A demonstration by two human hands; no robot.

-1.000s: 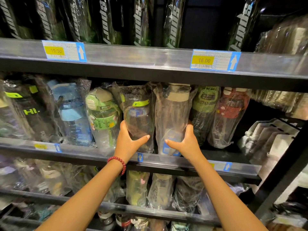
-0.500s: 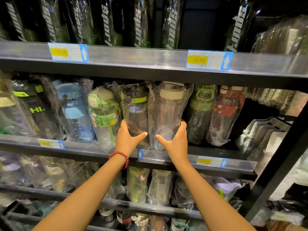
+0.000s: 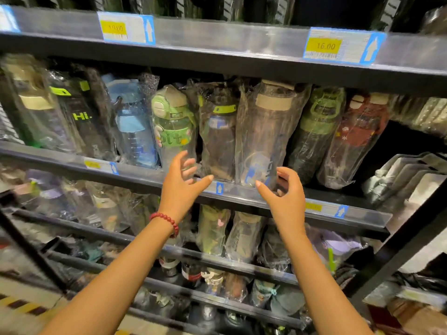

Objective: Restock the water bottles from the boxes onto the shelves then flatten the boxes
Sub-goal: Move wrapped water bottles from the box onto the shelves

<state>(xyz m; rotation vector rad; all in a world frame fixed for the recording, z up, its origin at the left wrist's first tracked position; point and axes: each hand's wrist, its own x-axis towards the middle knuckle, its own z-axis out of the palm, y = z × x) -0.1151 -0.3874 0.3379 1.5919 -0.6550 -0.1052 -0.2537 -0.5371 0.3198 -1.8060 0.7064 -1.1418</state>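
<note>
While both of my hands hang just short of the middle shelf point(image 3: 154, 183), neither grip holds anything: my left hand point(image 3: 180, 183), red bead bracelet point(image 3: 167, 220) at the wrist, has its fingers spread and loosely bent, and my right hand point(image 3: 281, 193) curls loosely on air at 3 o'clock from it. Just beyond my fingertips, two bagged water bottles stand upright side by side on that shelf: one with a lime lid band point(image 3: 219, 141) and, at its 3 o'clock, a taller one with a tan lid point(image 3: 263, 136). I judge this the restocking step, with these two set in their row; the next move calls for more bottles from the boxes, which I cannot see here, and flattening is not yet begun. Farther along the row, at 9 o'clock, a green-capped bottle point(image 3: 173, 126) carries bubbly letters I cannot fully read, and a dark bottle point(image 3: 82, 117) says "Hi." Up at 1 o'clock, a yellow price tag point(image 3: 325, 45) on the upper shelf reads 16.00; the other tag point(image 3: 113, 27), at 11 o'clock, is too blurred.
</note>
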